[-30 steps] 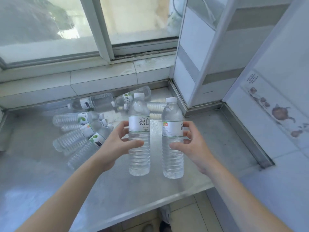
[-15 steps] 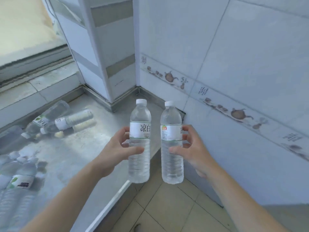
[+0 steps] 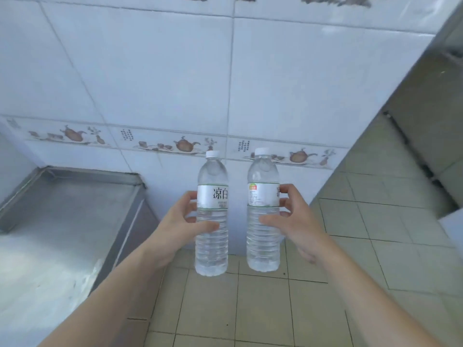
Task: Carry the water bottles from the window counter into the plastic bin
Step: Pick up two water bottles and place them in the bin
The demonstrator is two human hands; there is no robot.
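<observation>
I hold two clear water bottles upright in front of me, above the floor. My left hand (image 3: 183, 221) grips the left bottle (image 3: 212, 236) around its middle, just under its white label. My right hand (image 3: 293, 219) grips the right bottle (image 3: 263, 236) the same way. Both bottles have white caps and look full. They stand side by side with a small gap between them. The plastic bin and the other bottles are out of view.
The end of the steel counter (image 3: 62, 221) lies at my lower left, its raised rim against the white tiled wall (image 3: 175, 83). Beige floor tiles (image 3: 275, 309) stretch ahead and right. A grey cabinet or door (image 3: 431, 116) stands at the right.
The view has swung right, away from the window and the bottles lying on the counter, toward the tiled wall and floor. Both hands keep the same grip on their bottles.
</observation>
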